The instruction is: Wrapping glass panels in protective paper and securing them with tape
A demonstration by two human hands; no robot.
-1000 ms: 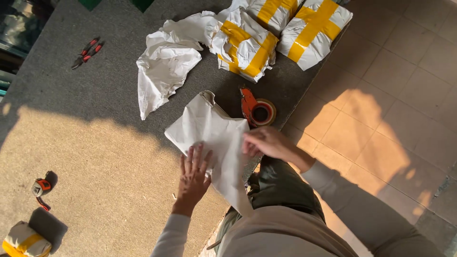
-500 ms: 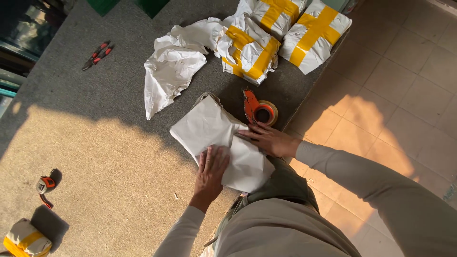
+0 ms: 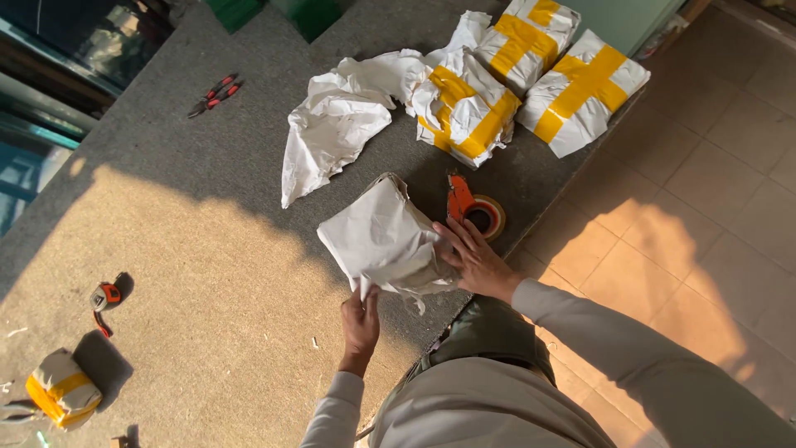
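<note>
A bundle wrapped in white paper (image 3: 383, 238) lies on the grey felt-covered table (image 3: 191, 249) near its right edge. My left hand (image 3: 361, 319) pinches the bundle's near lower paper edge. My right hand (image 3: 471, 256) presses flat against the bundle's right side. Just beyond my right hand sits a tape dispenser with an orange handle and a roll of yellowish tape (image 3: 474, 211).
Three white parcels crossed with yellow tape (image 3: 531, 79) lie at the table's far right, beside crumpled white paper (image 3: 336, 124). Red-handled pliers (image 3: 212, 94) lie far left. A small orange tool (image 3: 104, 297) and another taped parcel (image 3: 63, 390) sit near left. Tiled floor (image 3: 705, 207) lies right.
My left hand slid off the top of the bundle down to its near edge and now pinches the paper. The paper is folded tighter around the bundle. My right hand stays on its right side.
</note>
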